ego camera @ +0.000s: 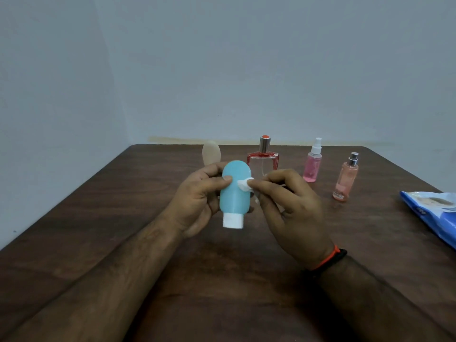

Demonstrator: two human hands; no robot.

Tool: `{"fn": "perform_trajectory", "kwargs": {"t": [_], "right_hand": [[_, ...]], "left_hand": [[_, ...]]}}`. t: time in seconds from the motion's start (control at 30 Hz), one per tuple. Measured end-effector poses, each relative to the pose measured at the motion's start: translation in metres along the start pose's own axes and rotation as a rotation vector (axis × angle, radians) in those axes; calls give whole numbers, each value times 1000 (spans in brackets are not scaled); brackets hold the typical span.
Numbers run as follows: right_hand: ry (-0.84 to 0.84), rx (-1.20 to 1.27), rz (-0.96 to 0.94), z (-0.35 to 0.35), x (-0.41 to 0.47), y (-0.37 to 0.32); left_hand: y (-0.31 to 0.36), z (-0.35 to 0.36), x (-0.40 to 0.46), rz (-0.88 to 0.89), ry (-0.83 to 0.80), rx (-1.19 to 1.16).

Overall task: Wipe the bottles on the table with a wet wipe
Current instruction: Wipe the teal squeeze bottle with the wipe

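Observation:
My left hand (197, 201) grips a light blue squeeze bottle (234, 193) with a white cap, held above the table with the cap pointing toward me. My right hand (288, 206) pinches a small bunched white wet wipe (245, 185) against the bottle's upper right side. Behind my hands stand a beige bottle (211, 152), partly hidden by my left hand, and a red-edged clear perfume bottle (263, 157). Right of them stand a pink spray bottle (313, 166) and a peach spray bottle (345, 180).
The dark brown wooden table (123, 206) reaches a pale wall at the back. A blue and white wet wipe pack (434, 213) lies at the table's right edge. An orange and black band sits on my right wrist.

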State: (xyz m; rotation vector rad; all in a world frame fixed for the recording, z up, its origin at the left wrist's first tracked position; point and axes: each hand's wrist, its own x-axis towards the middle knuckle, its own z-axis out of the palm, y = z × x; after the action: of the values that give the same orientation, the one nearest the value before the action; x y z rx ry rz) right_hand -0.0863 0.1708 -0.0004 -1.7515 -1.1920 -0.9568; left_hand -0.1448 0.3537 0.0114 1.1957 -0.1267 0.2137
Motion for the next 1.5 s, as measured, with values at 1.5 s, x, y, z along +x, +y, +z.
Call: {"fn": "perform_trajectory", "kwargs": {"t": [1.5], "right_hand": [[25, 111, -20, 48, 17, 7]], "left_hand": [[9, -12, 13, 71, 651, -308]]}}
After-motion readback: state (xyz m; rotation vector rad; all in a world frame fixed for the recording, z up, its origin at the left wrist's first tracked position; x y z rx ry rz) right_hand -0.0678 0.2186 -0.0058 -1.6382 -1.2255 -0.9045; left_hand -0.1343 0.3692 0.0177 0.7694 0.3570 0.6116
